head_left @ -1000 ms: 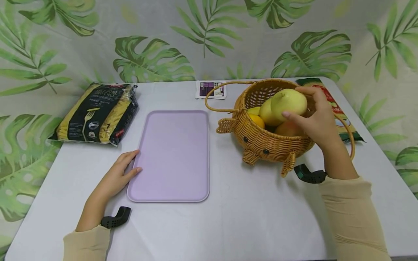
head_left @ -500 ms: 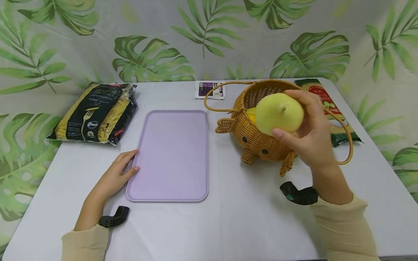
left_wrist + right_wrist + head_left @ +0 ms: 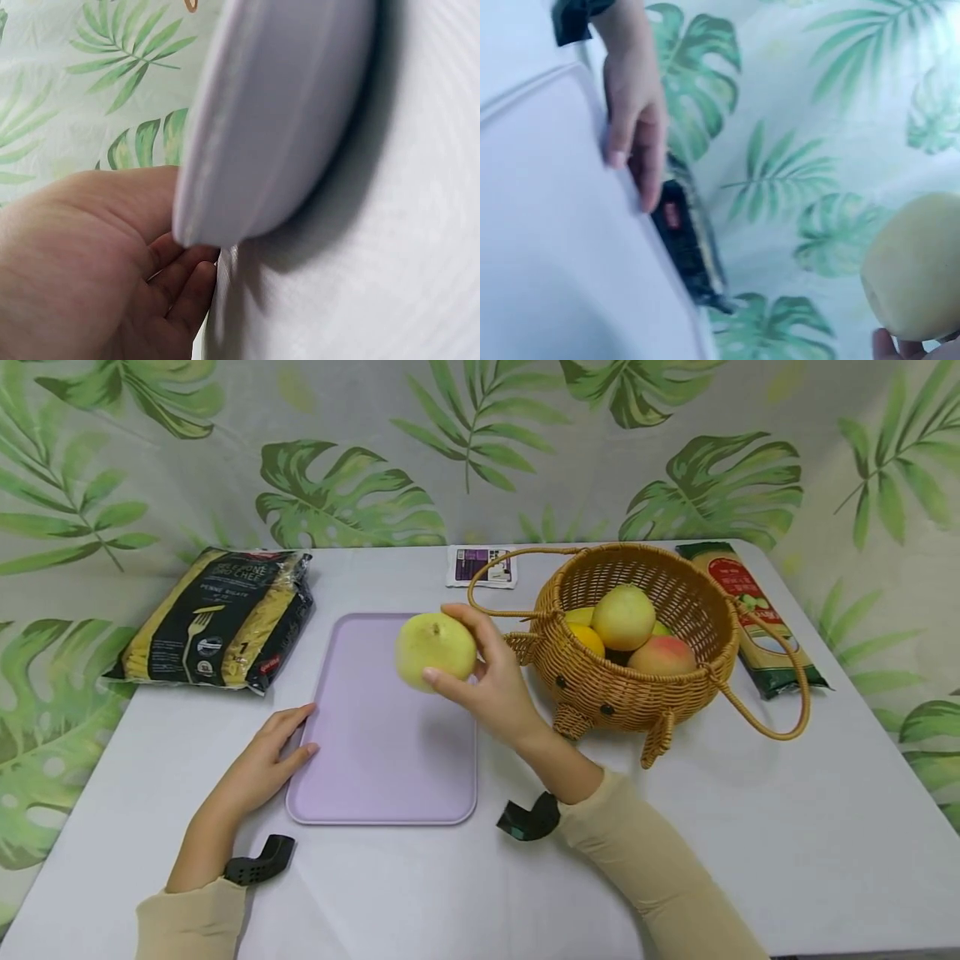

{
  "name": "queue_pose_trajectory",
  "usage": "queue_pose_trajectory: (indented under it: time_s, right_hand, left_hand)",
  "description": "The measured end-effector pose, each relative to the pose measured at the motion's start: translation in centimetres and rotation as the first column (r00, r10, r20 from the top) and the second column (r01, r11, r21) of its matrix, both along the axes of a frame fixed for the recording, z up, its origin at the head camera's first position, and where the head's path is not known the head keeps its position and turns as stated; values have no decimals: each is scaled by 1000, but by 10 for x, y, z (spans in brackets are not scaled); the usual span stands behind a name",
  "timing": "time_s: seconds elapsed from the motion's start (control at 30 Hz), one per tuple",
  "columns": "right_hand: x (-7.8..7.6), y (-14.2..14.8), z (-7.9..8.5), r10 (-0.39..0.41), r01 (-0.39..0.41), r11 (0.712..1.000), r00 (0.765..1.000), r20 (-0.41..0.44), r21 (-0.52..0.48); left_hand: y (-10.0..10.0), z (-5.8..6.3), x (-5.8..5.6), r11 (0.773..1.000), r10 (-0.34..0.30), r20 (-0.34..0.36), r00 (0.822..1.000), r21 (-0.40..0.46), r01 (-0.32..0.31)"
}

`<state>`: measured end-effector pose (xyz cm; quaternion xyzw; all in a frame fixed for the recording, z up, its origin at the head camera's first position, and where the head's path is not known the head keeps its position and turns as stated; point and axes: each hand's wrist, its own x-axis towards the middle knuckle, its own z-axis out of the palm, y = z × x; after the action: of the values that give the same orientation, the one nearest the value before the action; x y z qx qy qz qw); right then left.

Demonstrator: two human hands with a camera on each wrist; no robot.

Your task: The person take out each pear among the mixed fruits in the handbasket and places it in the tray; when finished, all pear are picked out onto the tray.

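In the head view my right hand (image 3: 491,681) grips a yellow-green pear (image 3: 435,647) above the upper part of a lilac tray (image 3: 382,752), whose surface takes their shadow. The right wrist view shows the pear (image 3: 915,270) at its right edge, with fingertips (image 3: 885,343) beneath it. My left hand (image 3: 266,768) holds the tray's left edge, thumb over the rim. Close up in the left wrist view, the left hand's fingers (image 3: 191,292) bend in below the tray rim (image 3: 202,172). A wicker pig-faced basket (image 3: 600,693) stands to the right.
Inside the basket lie another pear (image 3: 624,617), a peach (image 3: 663,656) and yellow fruit (image 3: 585,639). A penne bag (image 3: 210,618) lies back left, a small white-and-purple packet (image 3: 483,567) at the back. Behind the basket is a green-and-red packet (image 3: 757,618). One basket handle (image 3: 795,710) sticks out rightward.
My right hand has lifted the pear out of the basket and carried it left, over the tray. The left hand stays at the tray's edge.
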<state>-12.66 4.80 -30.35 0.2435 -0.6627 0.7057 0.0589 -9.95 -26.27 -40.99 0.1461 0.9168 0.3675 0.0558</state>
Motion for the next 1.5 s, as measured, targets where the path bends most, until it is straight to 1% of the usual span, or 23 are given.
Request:
queue_pose_trajectory:
  time_s: [0.1, 0.13, 0.2, 0.33, 0.5, 0.63, 0.77, 0.83, 0.97, 1.07, 1.13, 1.2, 1.33, 1.4, 1.5]
  right_hand:
    - [-8, -20, -5, -41, 38, 997, 998, 42, 71]
    - [-12, -26, -10, -54, 48, 994, 997, 55, 94]
    - [-23, -37, -23, -79, 67, 989, 993, 87, 133]
    - [-44, -55, -56, -118, 90, 981, 980, 160, 173]
    - [-53, -69, -82, -158, 98, 963, 960, 233, 250]
    - [-55, -76, -96, -162, 78, 945, 956, 246, 316]
    - [-55, -79, -100, -159, 66, 938, 954, 255, 341]
    - [-56, -79, -101, -147, 56, 941, 956, 255, 334]
    - [-61, -80, -105, -122, 47, 949, 966, 227, 313]
    - [-64, -81, -106, -101, 30, 948, 972, 210, 316]
    - [-66, -81, -105, -73, 2, 948, 975, 212, 317]
    - [-68, -81, -103, -28, -44, 951, 974, 227, 306]
    - [-72, -83, -103, 67, -140, 953, 962, 263, 270]
    - [-72, -84, -101, 88, -170, 944, 955, 284, 281]
    - [-72, -86, -98, 89, -192, 926, 948, 306, 325]
  left_hand:
    - [0, 1, 0, 1000, 0, 7, 1000, -1, 0]
    - [0, 2, 0, 1000, -1, 5, 1000, -3, 1]
    - [0, 2, 0, 1000, 0, 3, 1000, -8, 0]
    - [0, 3, 0, 1000, -1, -1, 1000, -12, 1]
    - [2, 3, 0, 1000, -4, 18, 1000, -8, 5]
    - [2, 4, 1, 1000, -1, 28, 1000, -12, 1]
    - [3, 3, 2, 1000, -2, 26, 1000, -12, 3]
    - [3, 4, 2, 1000, -4, 27, 1000, -11, 4]
    - [2, 5, 2, 1000, -5, 27, 1000, -12, 6]
    - [2, 5, 2, 1000, -4, 29, 1000, -9, 4]
    - [2, 5, 2, 1000, -5, 25, 1000, -6, 6]
    - [3, 4, 2, 1000, -6, 24, 1000, -2, 6]
    - [3, 4, 2, 1000, -5, 19, 1000, -1, 5]
    - [3, 4, 2, 1000, -3, 19, 1000, -5, 3]
    - [3, 5, 2, 1000, -3, 15, 1000, -7, 3]
